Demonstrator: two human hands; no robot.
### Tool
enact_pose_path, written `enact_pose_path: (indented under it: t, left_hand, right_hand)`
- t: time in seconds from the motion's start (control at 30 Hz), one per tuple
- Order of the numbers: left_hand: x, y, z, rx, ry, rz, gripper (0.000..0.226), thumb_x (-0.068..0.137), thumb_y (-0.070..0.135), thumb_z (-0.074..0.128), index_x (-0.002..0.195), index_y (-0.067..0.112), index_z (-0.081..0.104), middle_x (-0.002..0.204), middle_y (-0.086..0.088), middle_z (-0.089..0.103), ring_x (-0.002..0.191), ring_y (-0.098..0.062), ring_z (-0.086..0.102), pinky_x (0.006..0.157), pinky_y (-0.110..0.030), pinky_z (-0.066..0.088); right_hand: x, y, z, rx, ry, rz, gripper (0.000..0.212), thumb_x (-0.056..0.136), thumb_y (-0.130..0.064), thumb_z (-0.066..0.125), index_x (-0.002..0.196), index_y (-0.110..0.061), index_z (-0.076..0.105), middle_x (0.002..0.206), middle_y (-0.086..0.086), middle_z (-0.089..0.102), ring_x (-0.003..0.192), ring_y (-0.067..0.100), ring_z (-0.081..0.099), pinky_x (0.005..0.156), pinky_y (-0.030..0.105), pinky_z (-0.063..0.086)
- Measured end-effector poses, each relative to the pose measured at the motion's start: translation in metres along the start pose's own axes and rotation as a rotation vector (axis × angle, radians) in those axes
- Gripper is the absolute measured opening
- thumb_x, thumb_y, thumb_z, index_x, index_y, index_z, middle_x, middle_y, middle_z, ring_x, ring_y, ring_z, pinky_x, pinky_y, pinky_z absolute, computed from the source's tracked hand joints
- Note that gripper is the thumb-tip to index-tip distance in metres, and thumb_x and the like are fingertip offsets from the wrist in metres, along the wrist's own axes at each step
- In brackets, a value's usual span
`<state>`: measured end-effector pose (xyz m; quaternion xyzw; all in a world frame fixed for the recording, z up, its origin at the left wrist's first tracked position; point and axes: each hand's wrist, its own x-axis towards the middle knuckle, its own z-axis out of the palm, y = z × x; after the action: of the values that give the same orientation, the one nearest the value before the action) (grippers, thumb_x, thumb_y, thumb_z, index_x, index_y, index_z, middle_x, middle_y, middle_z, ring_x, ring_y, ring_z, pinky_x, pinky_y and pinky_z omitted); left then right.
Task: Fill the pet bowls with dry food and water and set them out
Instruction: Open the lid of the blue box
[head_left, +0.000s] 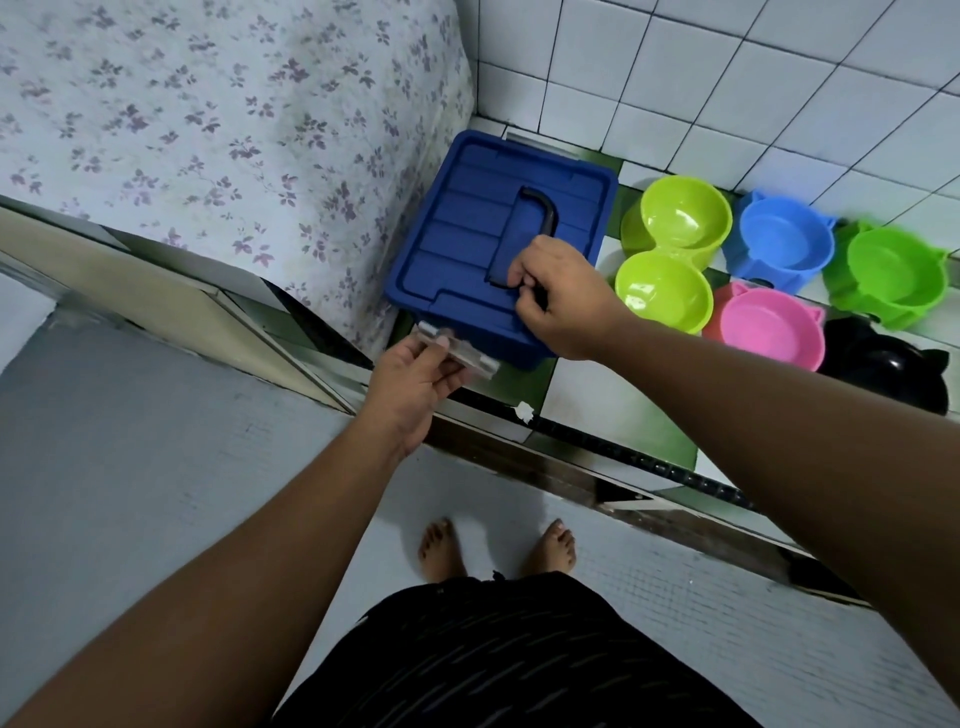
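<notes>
On the tiled floor by the wall, the task looks barely begun: all the bowls sit empty, with no food or water visible. The right hand (558, 299) is curled around the black handle (540, 208) of the blue bin (498, 244), whose lid is on, while the left hand (415, 379) pinches a clear latch (457, 349) at its near edge, probably to open it. Just right of the bin sit a lime double bowl (670, 249), a blue bowl (784, 241), a green bowl (896, 273), a pink bowl (769, 327) and a black bowl (893, 374), 5 pieces clustered close. Filling and setting out all remain. A floral cloth (234, 130) hangs against the bin's left side, and a raised threshold (597, 457) lies between the person's feet (498, 551) and the bowls.
</notes>
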<state>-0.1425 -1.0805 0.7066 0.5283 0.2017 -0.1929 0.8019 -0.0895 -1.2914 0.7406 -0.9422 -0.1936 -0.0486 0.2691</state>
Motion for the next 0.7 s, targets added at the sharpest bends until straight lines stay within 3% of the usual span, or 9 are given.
enact_pose_path:
  t: [0.27,0.6,0.7]
  left_hand:
    - [0.005,0.006,0.012,-0.083,0.155,-0.092,0.016,0.098,0.012,0.066,0.108,0.0,0.065,0.095,-0.017,0.078,0.085,-0.027,0.078,0.068,-0.029,0.062]
    - [0.005,0.001,0.005,-0.196,0.064,-0.064,0.02,0.091,0.014,0.073,0.109,0.007,0.067,0.09,-0.007,0.077,0.079,-0.016,0.075,0.066,-0.022,0.059]
    - [0.006,0.002,0.006,-0.127,0.047,-0.046,0.015,0.094,0.014,0.071,0.105,0.007,0.066,0.089,-0.007,0.077,0.078,-0.016,0.075,0.067,-0.023,0.06]
  right_hand:
    - [0.001,-0.002,0.002,0.007,0.014,0.007,0.014,0.082,-0.008,0.051,0.091,-0.013,0.06,0.084,0.0,0.051,0.083,0.021,0.049,0.081,0.043,0.045]
    - [0.001,-0.004,0.0,0.023,0.015,0.018,0.014,0.082,-0.008,0.051,0.092,-0.012,0.06,0.086,0.0,0.051,0.084,0.02,0.048,0.082,0.039,0.045]
    - [0.004,-0.001,0.001,0.075,0.041,0.048,0.013,0.082,-0.007,0.054,0.091,-0.012,0.06,0.085,0.0,0.051,0.083,0.018,0.049,0.079,0.029,0.044]
